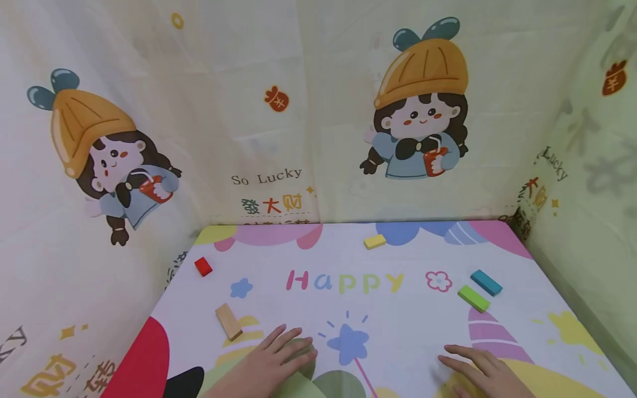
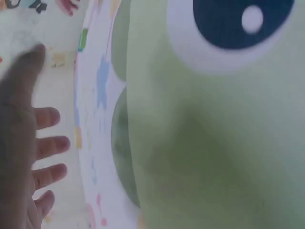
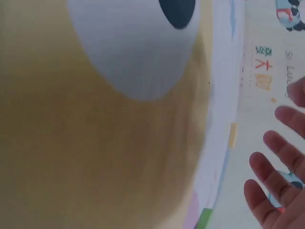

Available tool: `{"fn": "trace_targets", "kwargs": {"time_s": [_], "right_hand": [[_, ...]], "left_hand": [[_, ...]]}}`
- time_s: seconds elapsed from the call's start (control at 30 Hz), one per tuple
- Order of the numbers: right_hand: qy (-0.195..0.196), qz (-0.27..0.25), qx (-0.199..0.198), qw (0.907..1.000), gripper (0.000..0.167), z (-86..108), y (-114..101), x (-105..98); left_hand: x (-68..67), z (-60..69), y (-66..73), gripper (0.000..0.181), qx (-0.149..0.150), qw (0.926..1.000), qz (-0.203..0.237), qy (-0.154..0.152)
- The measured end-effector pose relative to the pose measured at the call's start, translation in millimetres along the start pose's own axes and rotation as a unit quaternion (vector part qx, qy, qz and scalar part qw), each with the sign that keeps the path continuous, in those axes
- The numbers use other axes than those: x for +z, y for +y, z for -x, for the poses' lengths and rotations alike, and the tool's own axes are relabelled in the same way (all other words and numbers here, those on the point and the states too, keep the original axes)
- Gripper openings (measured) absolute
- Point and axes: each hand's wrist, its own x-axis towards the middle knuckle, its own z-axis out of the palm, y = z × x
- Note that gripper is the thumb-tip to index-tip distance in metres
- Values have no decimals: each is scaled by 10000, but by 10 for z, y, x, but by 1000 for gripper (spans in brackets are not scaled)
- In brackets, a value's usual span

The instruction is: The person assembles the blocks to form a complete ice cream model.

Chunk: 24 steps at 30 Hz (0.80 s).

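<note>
My left hand [image 1: 271,362] is held low near the front of the table, fingers spread, holding nothing. The nearest block to it is a plain wooden block [image 1: 229,322], just beyond it to the left. On the right, my right hand [image 1: 485,371] is also empty, its fingers extended. Farther back from that hand lie a green block [image 1: 474,298] and a blue block [image 1: 486,282], side by side at a slant. Both wrist views show bare fingers: the left hand [image 2: 21,148] and the right hand [image 3: 288,176] grip nothing.
A red block [image 1: 203,266] lies near the left edge, and a yellow block [image 1: 375,241] near the back edge. The printed table mat [image 1: 308,257] carries the word "Happy". Patterned cloth [image 1: 328,110] hangs behind and along both sides.
</note>
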Motion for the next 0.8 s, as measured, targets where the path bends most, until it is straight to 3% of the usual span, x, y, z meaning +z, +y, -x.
{"fn": "trace_targets", "kwargs": {"time_s": [0.13, 0.17, 0.23, 0.3, 0.37, 0.4, 0.53, 0.6, 0.73, 0.8], "right_hand": [[-206, -644, 990, 9928, 55, 21, 72, 2], [-272, -884, 1261, 9877, 53, 27, 89, -4], [-565, -1481, 1907, 9688, 43, 30, 133, -31], [-673, -2033, 2477, 9449, 34, 25, 188, -56], [-677, -2607, 3072, 9127, 28, 14, 246, -81], [-694, -2907, 3435, 8903, 27, 6, 277, -96], [-623, -3584, 4239, 8295, 37, -34, 423, -135], [-754, -3743, 4483, 8082, 45, -62, 506, -153], [-1011, -3701, 4638, 7985, 53, -100, 654, -175], [-1082, -3555, 4644, 8039, 54, -117, 717, -184]], "left_hand": [[-81, 62, -92, 64, -475, 9977, 443, -202], [-87, 82, -117, 63, -604, 9962, 555, -296], [-90, 124, -169, 60, -889, 9920, 752, -488], [-82, 172, -233, 59, -1158, 9877, 839, -630], [-73, 226, -296, 57, -1471, 9830, 797, -753], [-72, 255, -329, 56, -1632, 9806, 768, -773], [-79, 389, -471, 58, -2282, 9685, 611, -784], [-95, 465, -549, 60, -2653, 9586, 624, -820], [-128, 628, -705, 67, -3416, 9325, 638, -985], [-130, 713, -770, 70, -3709, 9206, 662, -1023]]}}
